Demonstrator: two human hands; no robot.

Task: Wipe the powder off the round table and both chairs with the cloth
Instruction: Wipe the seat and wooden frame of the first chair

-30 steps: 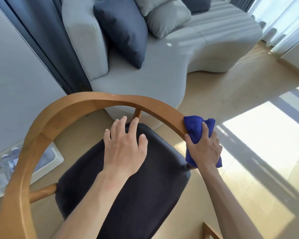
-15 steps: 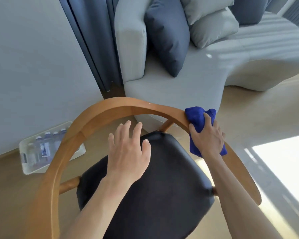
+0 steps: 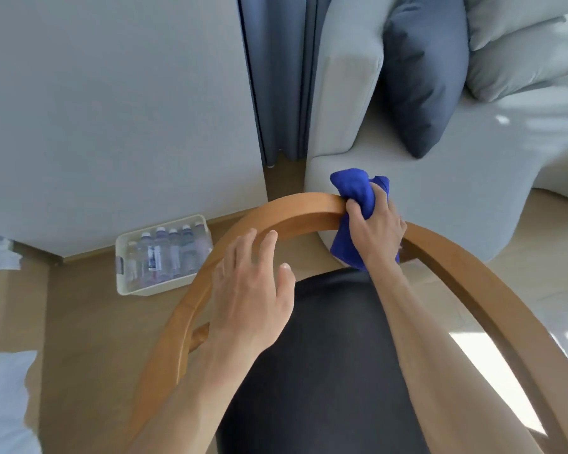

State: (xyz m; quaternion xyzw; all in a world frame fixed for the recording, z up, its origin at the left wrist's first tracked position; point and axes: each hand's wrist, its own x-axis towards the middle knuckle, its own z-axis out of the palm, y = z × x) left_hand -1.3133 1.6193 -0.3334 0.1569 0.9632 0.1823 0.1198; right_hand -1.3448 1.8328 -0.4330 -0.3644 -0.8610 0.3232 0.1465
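Forearms enter from the bottom edge, elbows cut off; the left hand [image 3: 250, 290] hangs open over the chair [image 3: 184, 309] rail, contact unclear; the right hand [image 3: 376, 229] is clenched round the blue cloth [image 3: 353, 188] atop the curved backrest; no powder discernible; bottles in a white bin [image 3: 125, 244] blur; sofa [image 3: 473, 178] beyond.

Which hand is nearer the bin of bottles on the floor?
Left. The left hand hovers open over the chair's wooden rail, on the side towards the bin of bottles. The right hand grips the blue cloth further along the rail, away from it.
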